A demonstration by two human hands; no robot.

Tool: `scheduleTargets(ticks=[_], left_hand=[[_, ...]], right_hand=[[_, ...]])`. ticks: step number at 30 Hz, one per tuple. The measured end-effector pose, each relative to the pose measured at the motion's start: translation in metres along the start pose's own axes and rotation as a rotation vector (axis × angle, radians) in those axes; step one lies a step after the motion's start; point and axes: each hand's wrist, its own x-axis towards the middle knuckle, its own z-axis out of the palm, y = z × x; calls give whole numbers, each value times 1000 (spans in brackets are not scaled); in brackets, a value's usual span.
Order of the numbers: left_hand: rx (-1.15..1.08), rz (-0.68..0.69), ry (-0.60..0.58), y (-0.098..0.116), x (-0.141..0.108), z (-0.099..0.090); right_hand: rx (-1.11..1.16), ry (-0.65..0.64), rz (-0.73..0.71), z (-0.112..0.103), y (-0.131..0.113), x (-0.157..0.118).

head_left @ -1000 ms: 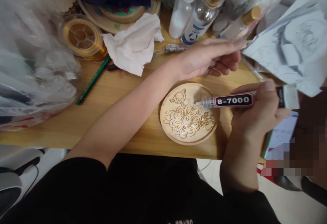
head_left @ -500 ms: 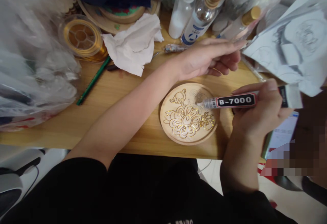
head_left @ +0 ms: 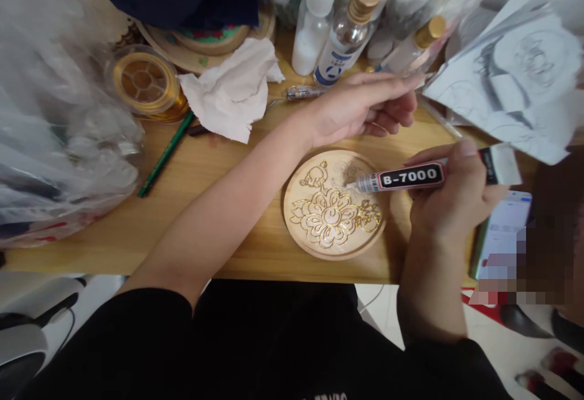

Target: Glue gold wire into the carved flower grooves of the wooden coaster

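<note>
My right hand (head_left: 451, 196) is wrapped round a tube of glue (head_left: 410, 176) labelled B-7000. The tube lies nearly level, its nozzle pointing left over a round wooden plate (head_left: 335, 253). Gold outlines form a large flower and smaller motifs on the plate. The nozzle tip is close to a pencil-drawn motif at the upper right; I cannot tell whether it touches the wood. Beyond the plate, my left hand (head_left: 369, 105) is open, some fingers loosely curled, with nothing visible in it. Its fingertips reach the near corner of a sheet with drawings (head_left: 515, 84).
Bottles (head_left: 337, 47) stand at the back. Left of them are crumpled tissue (head_left: 235, 87), a gold wire spool (head_left: 146, 81), a green pencil (head_left: 166, 154) and plastic bags (head_left: 73, 132). A phone (head_left: 502, 227) lies at the right edge, beside a blurred-out person (head_left: 547, 248).
The view has shifted slightly, so most things sit a little further left. The glue tube stays in my right hand with its nozzle over the same motif. Little else differs.
</note>
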Motion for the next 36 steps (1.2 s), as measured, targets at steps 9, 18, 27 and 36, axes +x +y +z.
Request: scheduleTargets(ticks=[9,18,27,36], left_hand=[[18,-1,2,0,1,-1],[44,-4,4,0,1,-1],[13,1,-8,-1,0,0],[122,36,62,-5,-2,6]], right_hand=[[-1,9,-33,1,0,-1],[51,40,-28,3,1,0],[265,-11,169,-3,14,22],[542,-471,306,-15,19,34]])
